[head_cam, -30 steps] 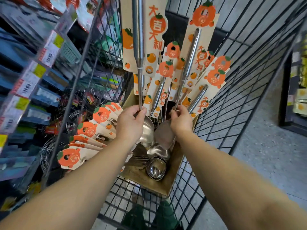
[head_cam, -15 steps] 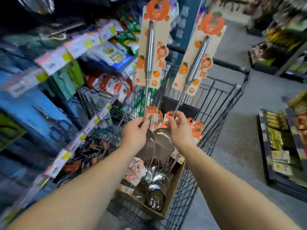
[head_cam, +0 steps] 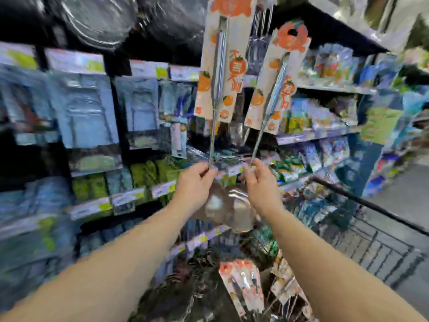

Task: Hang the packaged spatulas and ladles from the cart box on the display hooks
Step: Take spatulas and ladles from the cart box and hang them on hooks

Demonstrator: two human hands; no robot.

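Note:
My left hand [head_cam: 196,185] pinches the thin steel stem of a packaged utensil [head_cam: 218,73], held upright with its beige, orange-printed card at the top. My right hand [head_cam: 261,184] pinches the stem of a second packaged utensil [head_cam: 277,82], which leans to the right. Their two shiny metal heads [head_cam: 228,206] hang side by side below my hands. Both cards stand in front of the store shelving. More of the same carded utensils [head_cam: 243,284] stick up from the cart at the bottom. The picture is blurred, and no display hooks can be made out.
Store shelves [head_cam: 130,196] with price strips and blue and green packaged goods fill the left and middle. The black wire shopping cart [head_cam: 376,242] stands at the lower right, with grey aisle floor [head_cam: 408,194] beyond it. Dark pans hang at the top left.
Both hands have lifted the two utensils up out of the cart box and carried them towards the shelving. The view has swung up from the cart to the shelves.

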